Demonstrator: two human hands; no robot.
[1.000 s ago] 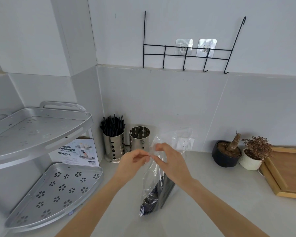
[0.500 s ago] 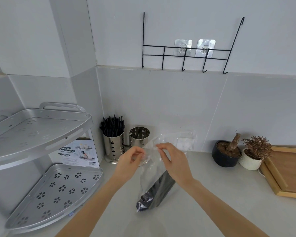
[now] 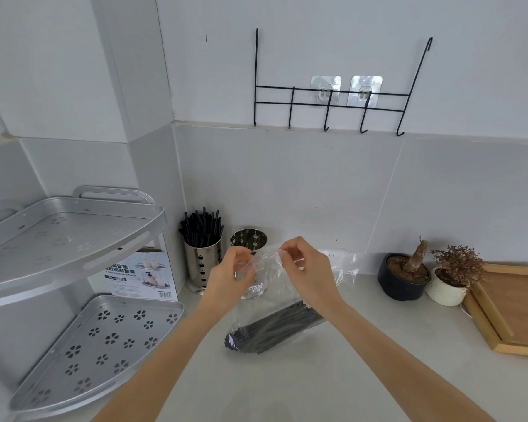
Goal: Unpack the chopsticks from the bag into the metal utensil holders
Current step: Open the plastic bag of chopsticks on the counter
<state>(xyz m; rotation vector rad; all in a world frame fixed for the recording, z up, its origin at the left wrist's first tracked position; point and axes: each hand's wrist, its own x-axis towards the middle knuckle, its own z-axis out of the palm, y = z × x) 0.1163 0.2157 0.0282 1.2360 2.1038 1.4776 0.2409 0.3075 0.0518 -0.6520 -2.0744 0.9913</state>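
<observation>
head | both hands pinch bag of chopsticks | left holder full

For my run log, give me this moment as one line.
step: opening bag | left hand: pinches bag mouth | right hand: pinches bag mouth | chopsticks: inside bag | right holder: empty

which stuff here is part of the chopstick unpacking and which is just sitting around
Part of the job:
clear plastic bag
black chopsticks in the bag
full metal holder
empty metal holder
left hand and right hand, both pinching the bag's top

Just lying about:
corner shelf rack
product box
wall hook rack
two potted plants
wooden tray
</observation>
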